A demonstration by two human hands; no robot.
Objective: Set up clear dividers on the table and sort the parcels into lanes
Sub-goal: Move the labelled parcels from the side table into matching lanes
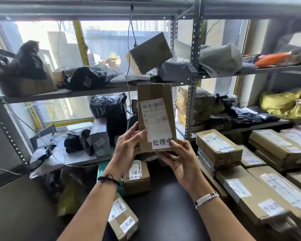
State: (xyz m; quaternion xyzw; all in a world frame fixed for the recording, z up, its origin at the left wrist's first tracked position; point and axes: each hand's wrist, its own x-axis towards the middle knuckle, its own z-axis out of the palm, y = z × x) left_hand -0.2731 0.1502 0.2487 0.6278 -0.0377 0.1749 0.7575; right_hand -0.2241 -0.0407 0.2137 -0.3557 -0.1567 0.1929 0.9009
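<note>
I hold a flat brown cardboard parcel (155,94) upright in front of me, its white shipping label and a white tag with Chinese characters facing me. My left hand (127,148) grips its lower left edge, thumb across the label. My right hand (179,159) grips its lower right corner from below. Under my hands lies the black table (165,206). Two small brown boxes stand along its left side, one box (136,176) farther away and one box (122,216) nearer. Several long cardboard parcels (250,188) with white tags are stacked at the right. No clear divider shows.
Grey metal shelving (192,80) stands behind the table, loaded with black and grey bags, cardboard boxes and a yellow bag (283,103). A brown box (151,53) leans tilted on the upper shelf. A cable (128,66) hangs down in front of the window.
</note>
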